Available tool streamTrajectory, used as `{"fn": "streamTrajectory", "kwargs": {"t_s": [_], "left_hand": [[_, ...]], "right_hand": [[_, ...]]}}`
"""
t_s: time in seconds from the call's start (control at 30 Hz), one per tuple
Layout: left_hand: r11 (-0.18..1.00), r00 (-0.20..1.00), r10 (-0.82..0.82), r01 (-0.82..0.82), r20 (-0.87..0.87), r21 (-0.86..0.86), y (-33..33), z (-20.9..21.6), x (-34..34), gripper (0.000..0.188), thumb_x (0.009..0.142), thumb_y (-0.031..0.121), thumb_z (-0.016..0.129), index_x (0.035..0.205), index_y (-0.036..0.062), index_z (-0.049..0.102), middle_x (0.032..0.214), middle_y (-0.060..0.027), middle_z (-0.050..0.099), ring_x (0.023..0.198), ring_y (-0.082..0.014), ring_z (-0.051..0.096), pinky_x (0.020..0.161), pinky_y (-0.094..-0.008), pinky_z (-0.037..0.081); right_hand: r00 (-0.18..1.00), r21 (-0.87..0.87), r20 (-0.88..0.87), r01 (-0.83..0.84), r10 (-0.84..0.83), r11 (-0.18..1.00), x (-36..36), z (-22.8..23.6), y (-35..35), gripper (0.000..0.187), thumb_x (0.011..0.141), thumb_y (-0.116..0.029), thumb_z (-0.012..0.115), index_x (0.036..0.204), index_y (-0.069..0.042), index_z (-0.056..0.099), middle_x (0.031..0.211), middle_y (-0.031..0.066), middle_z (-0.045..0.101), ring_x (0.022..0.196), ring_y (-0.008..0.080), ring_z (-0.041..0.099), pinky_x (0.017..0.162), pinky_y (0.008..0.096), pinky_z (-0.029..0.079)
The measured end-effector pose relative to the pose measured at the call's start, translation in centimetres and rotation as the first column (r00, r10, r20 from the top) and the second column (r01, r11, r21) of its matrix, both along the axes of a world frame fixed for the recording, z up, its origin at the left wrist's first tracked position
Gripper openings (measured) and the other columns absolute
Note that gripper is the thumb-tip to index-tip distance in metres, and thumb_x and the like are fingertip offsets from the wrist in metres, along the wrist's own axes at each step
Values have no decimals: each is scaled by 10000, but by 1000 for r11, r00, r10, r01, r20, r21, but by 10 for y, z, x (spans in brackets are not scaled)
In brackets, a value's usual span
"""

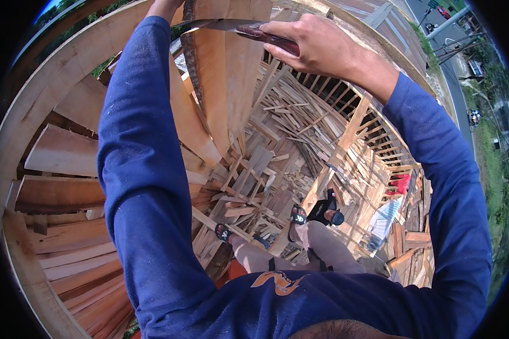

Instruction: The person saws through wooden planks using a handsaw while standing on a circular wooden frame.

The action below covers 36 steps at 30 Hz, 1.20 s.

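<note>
My right hand (316, 45) is closed around the dark red handle of a long metal blade (218, 25). I cannot make out whether it is a knife or a saw. The blade points left and lies across a tall light-brown board (212, 73) with a strip of dark bark along its left edge. At the top rim of the view, my left hand (165, 8) is beside the upper end of this board. Mostly the wrist shows there, and its fingers are out of sight.
My sandaled feet (298, 214) stand high on narrow wooden beams. Far below, scrap wood and loose sticks (300, 124) cover the floor, and another person in a black shirt (322, 210) is there. Upright boards (68, 192) line the left. A road (455, 96) runs at the right.
</note>
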State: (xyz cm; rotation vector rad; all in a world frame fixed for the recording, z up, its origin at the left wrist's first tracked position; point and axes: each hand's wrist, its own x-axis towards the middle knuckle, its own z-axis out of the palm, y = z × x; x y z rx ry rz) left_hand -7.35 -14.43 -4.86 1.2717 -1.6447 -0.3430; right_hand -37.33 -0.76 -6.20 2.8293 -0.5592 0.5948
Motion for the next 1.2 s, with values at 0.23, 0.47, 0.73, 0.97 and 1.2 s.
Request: {"fn": "streamTrajectory", "kwargs": {"t_s": [0.23, 0.47, 0.73, 0.97, 1.2], "left_hand": [[990, 967, 86, -110, 240, 87, 20, 14, 21, 493, 860, 278, 768, 1251, 5, 645, 1176, -153, 706, 1119, -240, 656, 926, -365, 535], [996, 999, 42, -44, 31, 78, 20, 18, -6, 423, 864, 258, 757, 1179, -15, 685, 1081, -134, 728, 1007, -228, 673, 898, -382, 525], [992, 980, 123, -128, 154, 20, 13, 4, 35, 481, 857, 267, 763, 1226, -22, 655, 1091, -128, 735, 1053, -217, 675, 913, -352, 527], [1000, 996, 4, -5, 88, 8, 2, 13, 22, 475, 877, 259, 747, 1244, -25, 643, 1167, -191, 698, 1054, -253, 667, 888, -386, 541], [967, 978, 206, -206, 16, 147, 33, 19, 13, 472, 853, 300, 770, 1215, 16, 667, 1114, -177, 705, 1001, -236, 669, 830, -371, 554]], "right_hand": [[997, 40, -50, 59, -57, 997, -11, 63, 64, 268, 906, -187, 690, 1133, -45, 710, 781, 158, 709, 571, 252, 661, 577, 355, 530], [991, -49, -66, 114, -117, 992, 24, 15, 11, 195, 914, -192, 650, 1039, -47, 686, 745, 148, 665, 644, 296, 657, 606, 395, 522], [999, 79, 27, 32, -34, 996, -4, 57, 76, 229, 881, -156, 699, 1074, -35, 712, 799, 152, 672, 722, 322, 662, 686, 406, 538], [997, -70, 70, 45, -40, 996, 39, 9, -5, 182, 880, -211, 670, 960, -50, 696, 767, 130, 663, 726, 316, 670, 665, 432, 530], [1000, -77, 10, 5, -4, 997, -8, 48, 52, 209, 852, -161, 704, 1040, -71, 710, 761, 126, 657, 689, 307, 664, 639, 412, 527]]}}
